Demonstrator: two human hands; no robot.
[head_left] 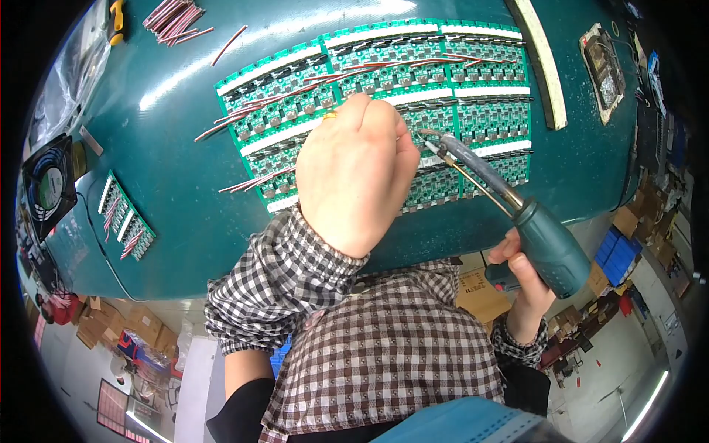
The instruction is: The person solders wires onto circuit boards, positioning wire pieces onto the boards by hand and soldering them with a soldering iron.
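1. Pointing up and to the left, the soldering gun [546,242] is running its long axis diagonally, from a thick green handle at lower right to a narrow tip [430,134]; a thin brass tube [484,190] is following the dark barrel along its lower side.

2. The right hand [527,284] is gripping the gun by its handle, thumb and fingers wrapping it from below.

3. The left hand [358,173] is bending over the circuit boards [487,118], knuckles uppermost; its back is hiding the fingertips, so whether they are pinching anything cannot be told.

4. The gun is extending between the two hands, its handle resting in the right and its tip standing just beside the left thumb, above the boards; contact with them cannot be told.

5. The boards are lying in rows on a green table [185,177], with red and white wires [240,113] crossing them; a loose wire bundle [173,21] is lying at upper left.

6. A pale round label [53,186] is marking the hub of a black fan [37,166]; its print is appearing too small to read.
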